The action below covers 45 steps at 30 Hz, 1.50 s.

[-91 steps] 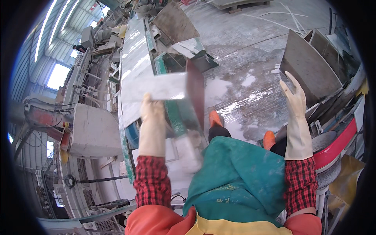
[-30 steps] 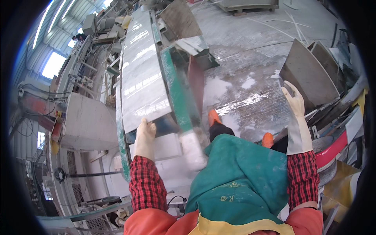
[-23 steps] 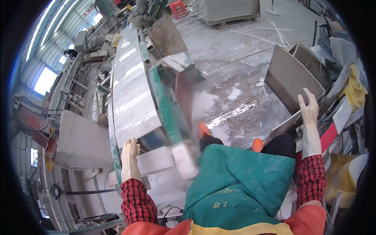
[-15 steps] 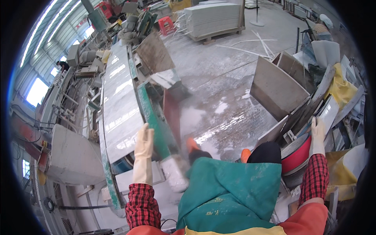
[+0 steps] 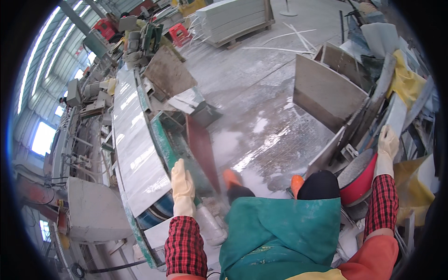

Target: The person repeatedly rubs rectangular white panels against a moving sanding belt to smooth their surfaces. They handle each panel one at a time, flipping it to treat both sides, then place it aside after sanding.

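My left hand (image 5: 182,188), in a pale rubber glove, hovers flat with fingers apart over the green edge (image 5: 160,140) of a long machine bed, beside a glossy grey stone slab (image 5: 135,144) lying on it. It holds nothing. My right hand (image 5: 387,147), gloved the same way, is raised at the right with fingers loosely spread, close to leaning stone slabs (image 5: 326,95) and a red round tub (image 5: 361,179). It grips nothing. A dark reddish plate (image 5: 201,149) stands on edge just right of my left hand. I wear a green apron and checked red sleeves.
A wet concrete floor (image 5: 261,116) lies between the machine and the leaning slabs. A grey block (image 5: 95,212) sits at the lower left. A pallet of pale boards (image 5: 233,18) and a red stool (image 5: 179,33) stand far back. Yellow cloth (image 5: 405,79) hangs at the right.
Three seconds ago my left hand held a grey sheet up; it now lies on the bed and the hand is free. The view has lifted and my right hand has dropped lower.
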Tool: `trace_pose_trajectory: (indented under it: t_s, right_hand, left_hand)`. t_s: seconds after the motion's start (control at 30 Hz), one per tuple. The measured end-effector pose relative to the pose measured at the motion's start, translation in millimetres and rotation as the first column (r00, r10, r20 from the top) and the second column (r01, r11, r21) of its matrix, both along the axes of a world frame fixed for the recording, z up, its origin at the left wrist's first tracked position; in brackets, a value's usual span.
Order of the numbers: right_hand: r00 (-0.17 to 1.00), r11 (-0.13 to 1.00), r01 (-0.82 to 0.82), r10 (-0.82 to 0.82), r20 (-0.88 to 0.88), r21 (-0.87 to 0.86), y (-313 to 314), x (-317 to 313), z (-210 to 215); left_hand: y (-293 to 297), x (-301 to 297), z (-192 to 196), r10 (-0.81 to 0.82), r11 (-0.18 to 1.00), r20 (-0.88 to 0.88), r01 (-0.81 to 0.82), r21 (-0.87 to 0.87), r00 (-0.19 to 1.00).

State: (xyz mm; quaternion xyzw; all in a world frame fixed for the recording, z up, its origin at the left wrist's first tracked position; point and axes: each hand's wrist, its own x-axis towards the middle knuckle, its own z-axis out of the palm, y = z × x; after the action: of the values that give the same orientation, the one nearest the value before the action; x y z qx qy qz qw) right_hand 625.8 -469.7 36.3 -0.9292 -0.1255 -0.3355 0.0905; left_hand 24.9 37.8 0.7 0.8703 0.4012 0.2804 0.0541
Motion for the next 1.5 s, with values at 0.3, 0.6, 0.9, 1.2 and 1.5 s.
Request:
trace_pose_trajectory:
  t_s: [0.3,0.6,0.9,1.2,1.5]
  right_hand:
    - [0.997,0.987,-0.079,0.077,-0.016,-0.143,3,11,-13]
    - [0.994,0.992,-0.044,0.032,-0.1,-0.114,6,-2,-12]
    - [0.998,0.994,-0.037,0.031,-0.061,-0.098,10,-16,-14]
    - [0.976,0.993,-0.019,-0.007,-0.22,-0.115,27,-47,15]
    - [0.988,0.992,-0.032,0.014,-0.152,-0.121,22,-51,5]
  left_hand:
    - [-11,-3,11,0.043,0.995,-0.053,-0.047,-0.085,0.998]
    - [-8,-2,8,0.022,0.999,-0.013,-0.022,-0.034,1.0]
    - [-1,-9,-3,0.015,1.0,-0.035,-0.016,-0.015,0.999]
    - [-2,-11,-1,0.033,0.998,-0.056,-0.036,-0.043,0.998]
    - [1,-12,-2,0.02,0.998,-0.02,-0.022,-0.062,1.0]
